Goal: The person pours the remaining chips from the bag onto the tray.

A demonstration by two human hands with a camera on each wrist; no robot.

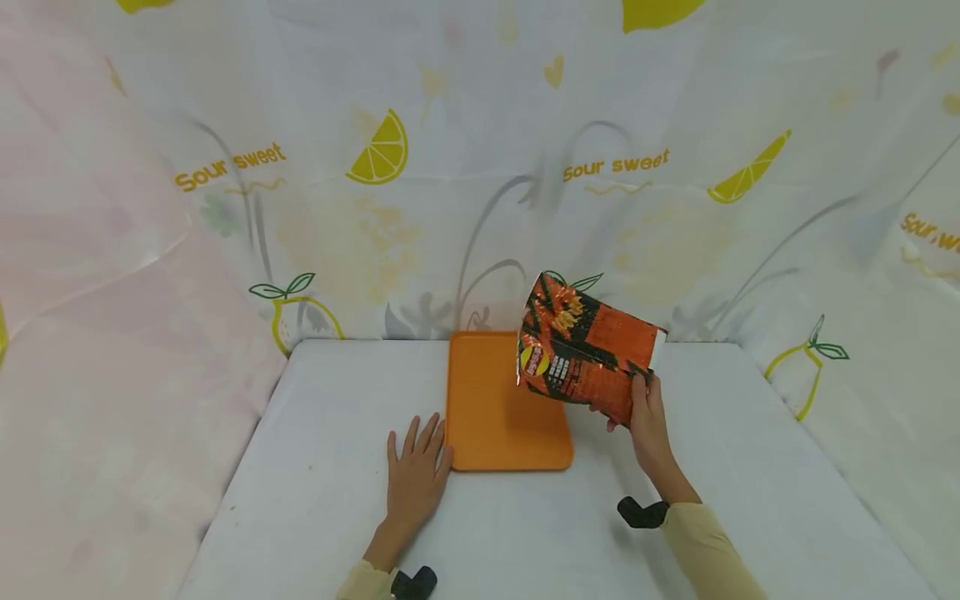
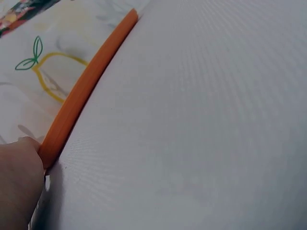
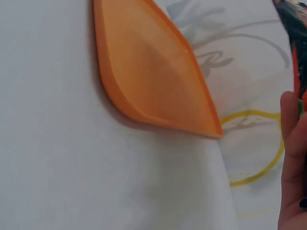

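An orange and black printed food packet is tilted in the air above the right part of the orange tray. My right hand grips it by its lower right corner, thumb on the front face. In the right wrist view, part of that hand and a sliver of the packet show at the right edge. My left hand lies flat on the table with fingers spread, its thumb side touching the tray's left edge. The left wrist view shows the tray's rim beside the thumb.
The tray lies on a white-covered table near its back edge. Behind and around hangs a pale cloth printed with lemons and words. A dark wrist device sits on the right wrist, another on the left.
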